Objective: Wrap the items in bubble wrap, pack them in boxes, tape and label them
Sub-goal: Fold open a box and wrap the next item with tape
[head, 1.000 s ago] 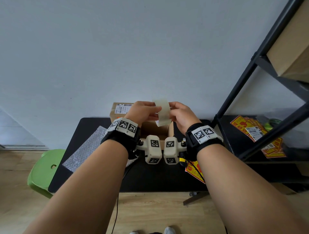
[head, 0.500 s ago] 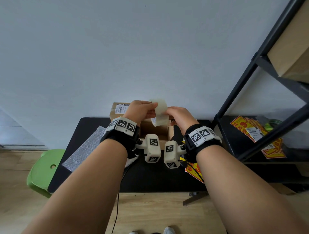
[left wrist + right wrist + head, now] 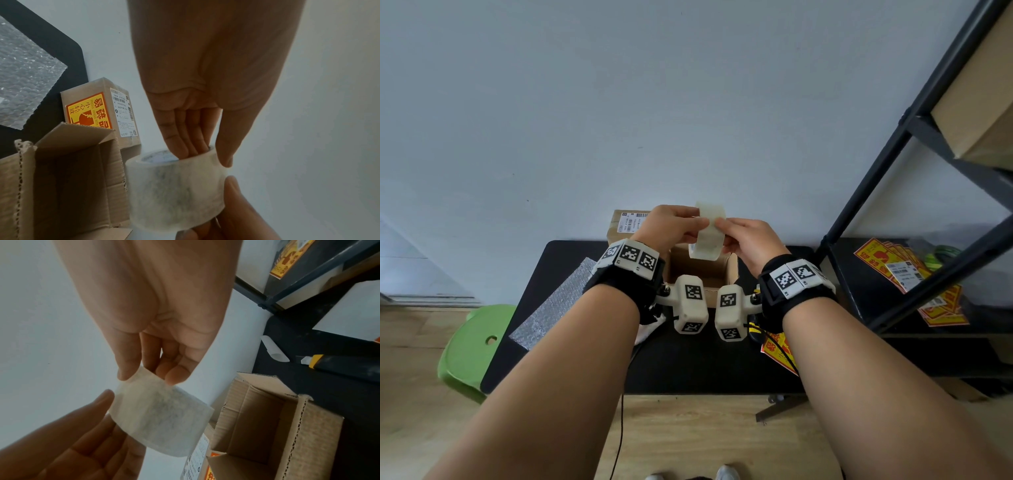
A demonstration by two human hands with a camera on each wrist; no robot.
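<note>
Holding tape roll above open box

Tape roll (image 3: 707, 236): gripped by left hand (image 3: 671, 228), fingers through core, thumb outside; right hand (image 3: 751, 240) pinches its loose end. Open cardboard box (image 3: 702, 270) beneath on black surface (image 3: 688, 363); contents cannot be told. Sealed, labelled box (image 3: 102, 112) behind.

We see a pale wall (image 3: 654, 102) across the frame's top, wooden floor (image 3: 688, 438) below, green stool (image 3: 472, 346) lower left, black shelving (image 3: 887, 154) right.

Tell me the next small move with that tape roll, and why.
Probably peel the tape's free end loose with the right hand: its thumb and fingertips pinch the edge of the tape roll, the left hand steadies it through the core, and the open box waits below, unsealed.
</note>
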